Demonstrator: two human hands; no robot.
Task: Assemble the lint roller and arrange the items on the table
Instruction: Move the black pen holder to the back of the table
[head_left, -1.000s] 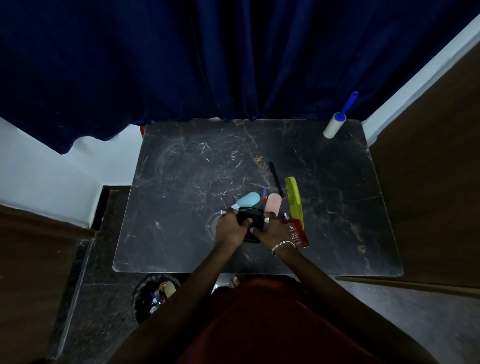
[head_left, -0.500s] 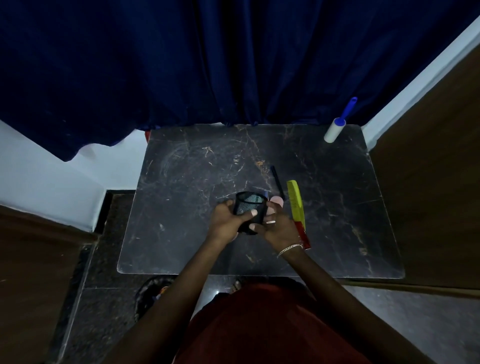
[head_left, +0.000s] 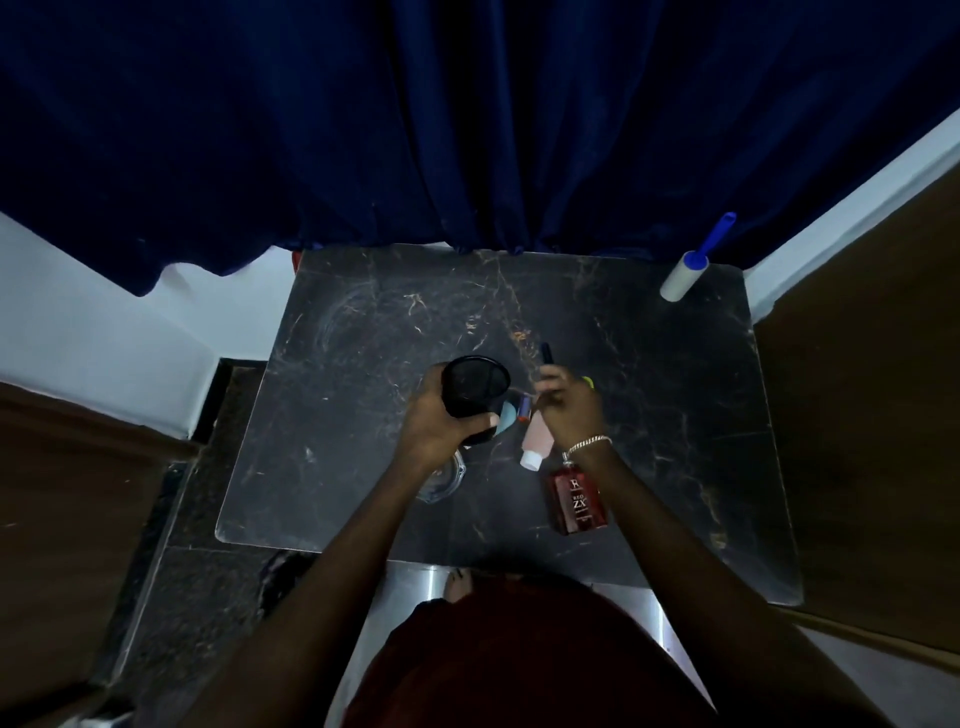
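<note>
The lint roller (head_left: 684, 274), a white roll on a blue handle, lies at the far right corner of the dark marble table (head_left: 363, 332). My left hand (head_left: 431, 423) grips a black mesh cup (head_left: 475, 384), lifted and tilted with its mouth towards me. My right hand (head_left: 569, 410) pinches a black pen (head_left: 546, 355) beside the cup. A tip of the yellow comb (head_left: 588, 383) shows under that hand. A pink tube (head_left: 537, 441), a light blue item (head_left: 506, 415) and a red perfume bottle (head_left: 577, 501) lie near the hands.
A clear glass dish (head_left: 441, 480) sits under my left wrist. A dark blue curtain (head_left: 467, 130) hangs behind the table. Brown wooden panels (head_left: 857, 441) flank the table on the right and the left.
My left hand has lifted the mesh cup off the items and tilted it. My right hand let go of the cup and moved right onto the pen. The perfume bottle and pink tube are uncovered.
</note>
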